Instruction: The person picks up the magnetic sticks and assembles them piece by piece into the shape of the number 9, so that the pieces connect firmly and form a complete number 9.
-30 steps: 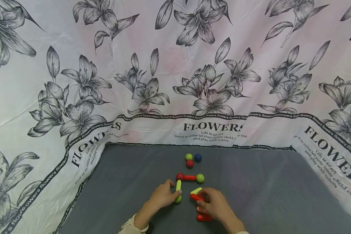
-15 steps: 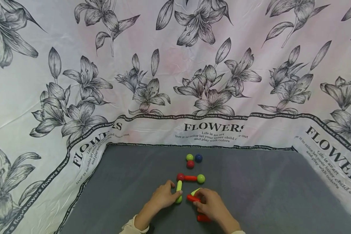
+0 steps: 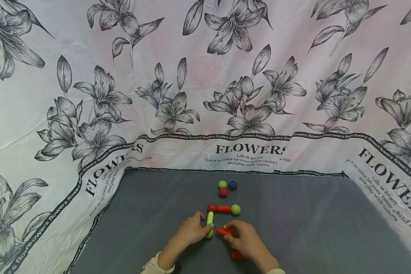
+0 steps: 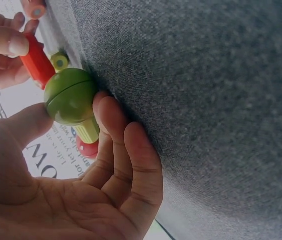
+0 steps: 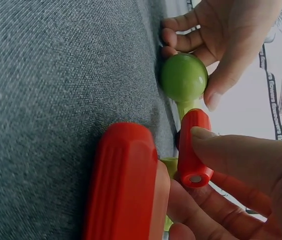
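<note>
My left hand (image 3: 191,228) grips a green ball (image 4: 71,95) between thumb and fingers, low over the grey cloth. From that ball a yellow-green rod (image 3: 210,218) runs away to a dark red ball (image 3: 211,207). A red rod (image 3: 223,209) joins this ball to another green ball (image 3: 235,209). My right hand (image 3: 244,236) pinches a loose red rod (image 5: 193,145), which has a small metal disc in its end. Its tip points toward the left hand's ball, a short gap apart in the head view. A second yellow-green rod (image 4: 59,61) is mostly hidden behind the right fingers.
Another red rod (image 3: 238,256) lies under the right wrist, with an orange rod (image 5: 161,200) beside it. Farther back sit a loose green ball (image 3: 222,184), a blue ball (image 3: 233,185) and a red ball (image 3: 223,193). A flower-printed curtain (image 3: 178,152) borders the grey tabletop (image 3: 305,220).
My right hand has carried the red rod leftward, closer to the left hand's green ball, and now covers most of the loose yellow-green rod. The left hand keeps its grip in place.
</note>
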{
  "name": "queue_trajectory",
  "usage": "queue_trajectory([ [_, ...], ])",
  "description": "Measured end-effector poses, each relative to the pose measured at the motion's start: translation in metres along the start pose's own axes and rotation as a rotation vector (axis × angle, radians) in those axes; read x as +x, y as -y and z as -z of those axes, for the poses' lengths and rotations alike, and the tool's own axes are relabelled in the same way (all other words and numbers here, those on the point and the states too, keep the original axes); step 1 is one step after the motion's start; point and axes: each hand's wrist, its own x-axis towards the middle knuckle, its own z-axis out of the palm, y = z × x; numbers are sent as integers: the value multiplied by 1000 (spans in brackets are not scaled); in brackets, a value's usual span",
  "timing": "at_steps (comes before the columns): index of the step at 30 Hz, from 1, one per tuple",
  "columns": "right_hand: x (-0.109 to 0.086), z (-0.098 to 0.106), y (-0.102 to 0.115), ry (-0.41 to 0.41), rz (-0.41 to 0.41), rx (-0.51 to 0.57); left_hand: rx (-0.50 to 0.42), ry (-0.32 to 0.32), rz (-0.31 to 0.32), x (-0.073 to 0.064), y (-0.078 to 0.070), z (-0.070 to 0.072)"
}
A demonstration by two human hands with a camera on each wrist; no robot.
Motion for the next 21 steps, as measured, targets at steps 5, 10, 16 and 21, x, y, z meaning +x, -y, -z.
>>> queue_trajectory([
  [5, 1, 0, 0, 7, -4, 11, -1, -1, -2, 0, 0, 0],
  [10, 2, -2, 1, 8, -5, 19, -1, -2, 0, -1, -1, 0],
  [16, 3, -2, 2, -10, 23, 33, 7, -6, -4, -2, -2, 1],
  [21, 3, -3, 3, -20, 38, 42, 5, -7, -7, -2, -2, 2],
])
